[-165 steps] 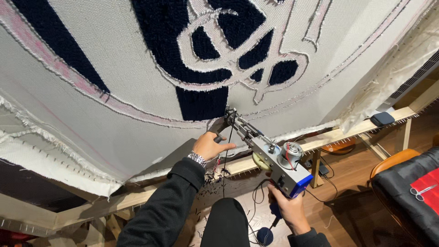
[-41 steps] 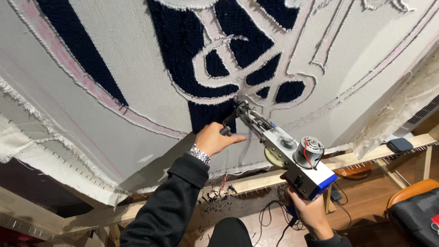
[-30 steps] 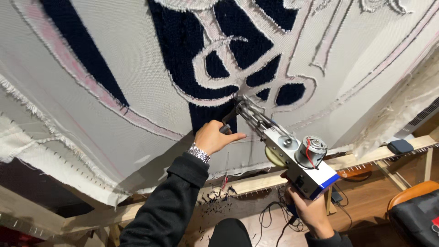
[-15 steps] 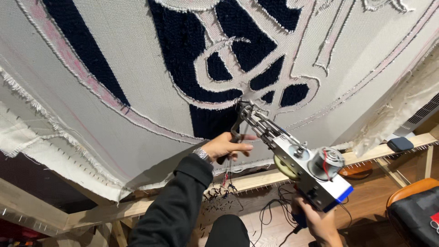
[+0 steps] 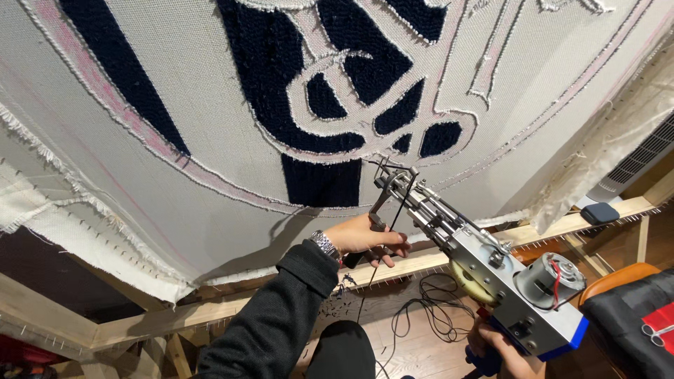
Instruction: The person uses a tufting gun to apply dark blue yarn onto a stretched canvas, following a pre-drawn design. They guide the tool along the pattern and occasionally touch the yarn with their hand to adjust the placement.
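Tufting gun (image 5: 484,260) points its needle tip at the backing cloth (image 5: 175,140) stretched over the wooden frame (image 5: 140,326), just below the navy tufted letterwork (image 5: 330,63) and close to that cloth's lower edge. The left hand (image 5: 365,235) is clenched around the gun's black front handle, a watch (image 5: 324,244) at the wrist; the right hand (image 5: 502,351) grips the blue rear handle at the bottom of the view, fingers wrapped round it.

Risks, as I judge them: the needle sits right beside a finished navy block (image 5: 321,181), so a slight drift upward could punch stitches into yarn already laid. Pressing unevenly could tear the cloth (it looks taut, and its raw edge (image 5: 63,210) on the left is already frayed). The thin dark yarn (image 5: 382,245) running down from the needle past the left hand's fingers could snag on them or on the row of tacks along the frame's lower rail. The loose black cable (image 5: 421,323) coiled on the floor (image 5: 421,347) lies near the person's feet and could trip or tug the gun off line.

No container shows in view; scissors (image 5: 656,333) lie on a dark cushioned seat (image 5: 625,323) at the right.
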